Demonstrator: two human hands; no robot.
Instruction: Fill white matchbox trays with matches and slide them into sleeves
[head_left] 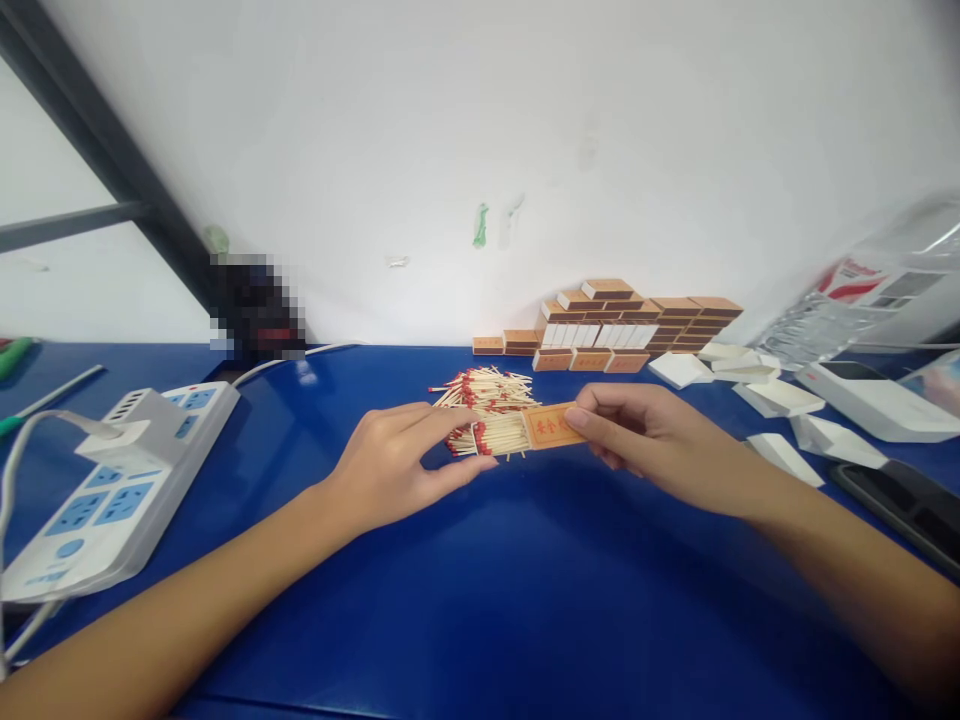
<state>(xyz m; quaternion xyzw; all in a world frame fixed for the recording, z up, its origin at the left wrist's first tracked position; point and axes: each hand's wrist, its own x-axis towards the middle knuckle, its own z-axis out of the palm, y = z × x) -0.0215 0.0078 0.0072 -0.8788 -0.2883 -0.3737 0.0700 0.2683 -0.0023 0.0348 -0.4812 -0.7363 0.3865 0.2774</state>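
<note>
An inner matchbox tray [501, 436] full of red-tipped matches sits between the thumb and fingers of my left hand [401, 455], which are closed at its left end. My right hand [637, 425] pinches the orange matchbox sleeve [546, 425] by its right end. The sleeve meets the right end of the tray, and most of the tray lies outside it. How far the tray reaches inside is hidden. Just behind, a loose heap of matches [487, 385] lies on the blue table [480, 600].
Stacked matchboxes [615, 310] stand against the wall. Several white trays [780, 397] lie at right, near a white box [877, 400], a phone [907, 505] and a plastic bottle [840, 300]. A power strip [150, 500] with a plugged-in charger [139, 430] is at left.
</note>
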